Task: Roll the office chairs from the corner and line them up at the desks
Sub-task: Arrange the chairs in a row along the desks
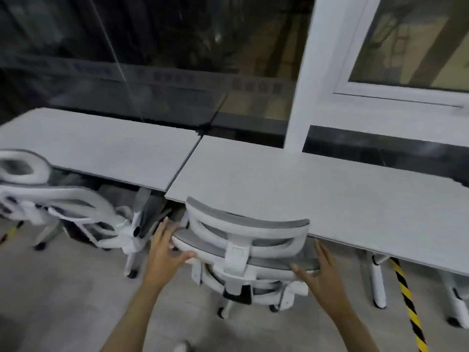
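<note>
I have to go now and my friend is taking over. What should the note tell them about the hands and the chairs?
Left hand: open, fingers straight, touching the left edge of the middle chair backrest.
Right hand: open, fingers straight, at the right edge of the same backrest.
That chair stands at the right desk, near its left end, headrest over the desk edge.
Another chair already sits at the left desk.
Done: two chairs at the desks.
Left: straighten the middle chair if needed; whether more chairs wait in the corner is out of view.
</note>
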`<state>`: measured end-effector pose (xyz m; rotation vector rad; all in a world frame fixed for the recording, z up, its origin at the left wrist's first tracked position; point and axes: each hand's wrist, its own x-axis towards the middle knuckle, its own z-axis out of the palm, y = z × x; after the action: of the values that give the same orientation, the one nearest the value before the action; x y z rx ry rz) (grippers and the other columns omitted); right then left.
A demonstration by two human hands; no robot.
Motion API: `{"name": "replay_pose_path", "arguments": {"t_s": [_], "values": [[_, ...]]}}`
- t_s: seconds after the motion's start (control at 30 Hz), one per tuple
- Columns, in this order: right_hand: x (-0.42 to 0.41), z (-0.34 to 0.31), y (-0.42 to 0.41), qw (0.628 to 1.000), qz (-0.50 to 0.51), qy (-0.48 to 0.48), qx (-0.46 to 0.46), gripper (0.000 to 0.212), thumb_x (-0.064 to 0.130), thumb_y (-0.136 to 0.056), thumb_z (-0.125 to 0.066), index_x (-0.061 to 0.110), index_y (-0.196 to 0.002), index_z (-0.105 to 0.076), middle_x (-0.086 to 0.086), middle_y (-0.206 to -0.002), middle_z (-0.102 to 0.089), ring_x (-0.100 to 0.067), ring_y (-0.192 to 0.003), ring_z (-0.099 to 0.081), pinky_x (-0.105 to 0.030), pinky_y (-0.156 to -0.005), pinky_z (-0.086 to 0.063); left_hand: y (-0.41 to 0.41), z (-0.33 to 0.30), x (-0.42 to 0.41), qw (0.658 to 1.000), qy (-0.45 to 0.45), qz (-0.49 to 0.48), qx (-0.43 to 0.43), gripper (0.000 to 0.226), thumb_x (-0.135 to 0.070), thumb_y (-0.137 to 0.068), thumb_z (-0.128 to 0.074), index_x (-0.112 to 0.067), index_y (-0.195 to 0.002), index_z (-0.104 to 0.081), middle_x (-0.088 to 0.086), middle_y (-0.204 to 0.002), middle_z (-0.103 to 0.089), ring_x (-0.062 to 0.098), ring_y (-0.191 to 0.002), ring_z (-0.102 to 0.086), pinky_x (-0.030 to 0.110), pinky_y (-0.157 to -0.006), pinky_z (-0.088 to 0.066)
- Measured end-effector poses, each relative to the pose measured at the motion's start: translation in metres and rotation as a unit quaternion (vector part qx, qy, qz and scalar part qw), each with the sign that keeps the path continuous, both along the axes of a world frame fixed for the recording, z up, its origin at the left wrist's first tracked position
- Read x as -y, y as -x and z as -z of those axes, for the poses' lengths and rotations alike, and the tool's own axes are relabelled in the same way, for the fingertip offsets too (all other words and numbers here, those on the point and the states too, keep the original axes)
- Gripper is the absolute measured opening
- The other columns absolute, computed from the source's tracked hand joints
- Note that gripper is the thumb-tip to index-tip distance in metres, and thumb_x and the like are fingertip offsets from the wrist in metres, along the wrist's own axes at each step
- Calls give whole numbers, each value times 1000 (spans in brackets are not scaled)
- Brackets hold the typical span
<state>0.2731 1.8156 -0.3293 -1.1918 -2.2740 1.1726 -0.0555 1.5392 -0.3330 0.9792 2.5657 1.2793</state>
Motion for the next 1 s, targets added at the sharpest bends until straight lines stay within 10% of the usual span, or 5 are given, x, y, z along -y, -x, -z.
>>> {"name": "replay_pose_path", "arguments": {"t_s": [0.23,0.4,0.73,1.0], "values": [[-52,-6,-40,982,-166,83,34,98,91,-69,-55,37,-149,-42,-10,-131,-66,-26,-116,-65,-43,-104,-49,-149,-24,6,978,41,-196,56,66,-46,-90,-71,-22,-146,-47,-2,-151,-44,19,-140,-45,41,-116,-39],[-65,-9,-59,971,-231,42,37,51,28,-94,-70,23,-143,-55,-11,-135,-61,-16,-101,-62,-34,-94,-47,-237,-45,7,976,94,-192,42,24,-23,-98,-66,-21,-122,-65,-7,-126,-62,13,-119,-57,26,-102,-42],[-27,-36,-142,965,-259,-38,2,42,16,-92,-71,13,-133,-62,-2,-132,-60,-17,-119,-55,-30,-102,-41,-360,-51,18,983,104,-148,23,18,-15,-98,-62,-20,-112,-72,-15,-109,-67,-4,-95,-58,-1,-79,-37],[49,-56,-256,955,-294,-22,-1,31,25,-97,-66,26,-128,-64,12,-123,-58,-5,-113,-55,-19,-93,-38,-469,-49,61,984,55,-168,20,20,-21,-99,-59,-29,-112,-71,-21,-109,-68,-4,-99,-61,8,-81,-42]]}}
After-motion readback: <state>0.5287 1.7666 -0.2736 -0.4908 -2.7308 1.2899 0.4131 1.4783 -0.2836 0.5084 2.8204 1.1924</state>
